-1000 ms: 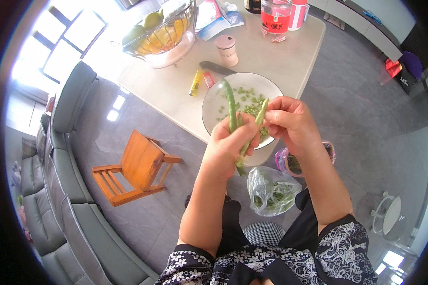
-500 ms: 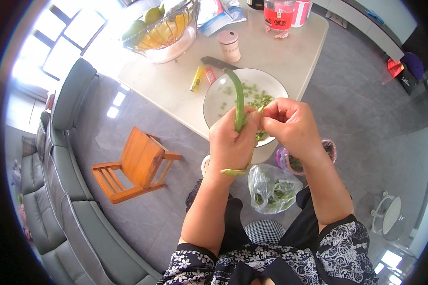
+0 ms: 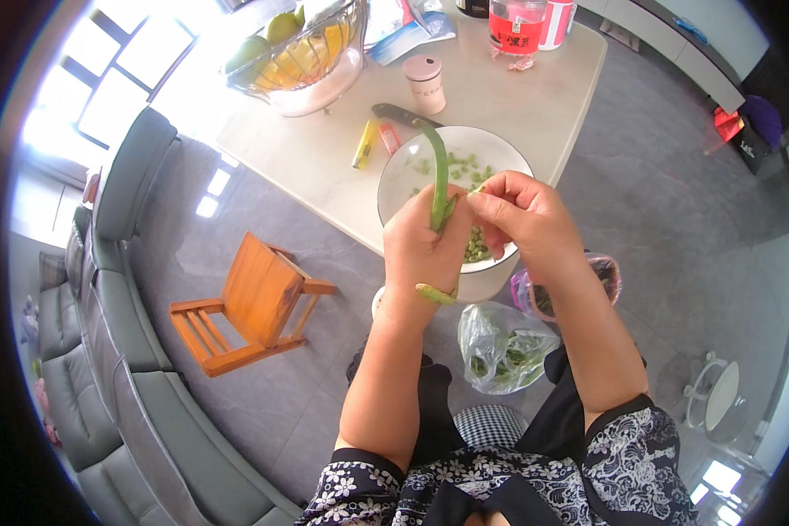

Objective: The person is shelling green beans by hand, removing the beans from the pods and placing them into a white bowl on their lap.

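Note:
Both my hands meet above a white bowl (image 3: 510, 151) with a dark rim on the table. My left hand (image 3: 419, 245) is closed round green bean pods. One long pod (image 3: 439, 171) sticks up past the thumb, and a paler pod end (image 3: 436, 294) hangs out below, by the wrist. My right hand (image 3: 533, 215) pinches at a small pale-green bean tip close to the left fingertips; the fingers hide most of it. Shelled beans or short green pieces (image 3: 476, 249) lie in the bowl, partly hidden by my hands.
Behind the bowl lie a dark-handled knife (image 3: 396, 114), a yellow lighter (image 3: 365, 145) and a pink cup (image 3: 425, 85). A wire fruit basket (image 3: 302, 74) stands far left. Below are a plastic bag of pods (image 3: 504, 351), a lined bin (image 3: 607, 273) and a wooden chair (image 3: 263, 298).
My right hand has shifted slightly left and turned, its fingers changing their pinch. The pod end by my left wrist has swung up a little. The long upright pod stays in my left hand.

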Available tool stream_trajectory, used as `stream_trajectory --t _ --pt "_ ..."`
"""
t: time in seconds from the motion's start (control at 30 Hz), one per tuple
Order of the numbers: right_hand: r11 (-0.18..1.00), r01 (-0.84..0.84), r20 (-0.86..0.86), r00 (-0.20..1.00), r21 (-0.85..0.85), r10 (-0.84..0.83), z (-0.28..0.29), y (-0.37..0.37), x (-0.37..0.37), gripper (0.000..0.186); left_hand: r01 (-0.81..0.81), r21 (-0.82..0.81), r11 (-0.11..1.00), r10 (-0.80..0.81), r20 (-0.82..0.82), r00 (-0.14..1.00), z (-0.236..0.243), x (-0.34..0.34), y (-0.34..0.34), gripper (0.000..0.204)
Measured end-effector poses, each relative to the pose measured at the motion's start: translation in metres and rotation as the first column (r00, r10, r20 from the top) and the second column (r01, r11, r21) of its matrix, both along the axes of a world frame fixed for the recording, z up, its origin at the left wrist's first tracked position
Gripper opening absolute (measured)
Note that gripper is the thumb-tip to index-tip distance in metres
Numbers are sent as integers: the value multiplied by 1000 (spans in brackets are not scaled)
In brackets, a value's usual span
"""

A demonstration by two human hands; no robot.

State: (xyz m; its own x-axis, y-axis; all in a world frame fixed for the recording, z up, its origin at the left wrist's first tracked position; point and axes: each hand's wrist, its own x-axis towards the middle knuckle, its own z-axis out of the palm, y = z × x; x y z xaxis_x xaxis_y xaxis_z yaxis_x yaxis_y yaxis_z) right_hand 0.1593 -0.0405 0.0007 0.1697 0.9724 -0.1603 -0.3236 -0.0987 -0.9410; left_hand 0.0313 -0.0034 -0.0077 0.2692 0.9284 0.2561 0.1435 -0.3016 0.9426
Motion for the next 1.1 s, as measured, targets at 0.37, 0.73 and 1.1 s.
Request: stream_trajectory --t 0.37,0.73,1.1 --pt "998 -35 208 978 44 25 -10 6 8 10 -8 -60 998 -1 -135 991 3 -5 9 20" --pt "996 80 127 988 33 -83 -13 11 6 2 -96 -139 986 89 -58 994 -8 -5 19 18" --pt "985 146 206 965 95 -163 -23 14 4 9 -12 -347 938 42 78 996 -7 -8 21 18"
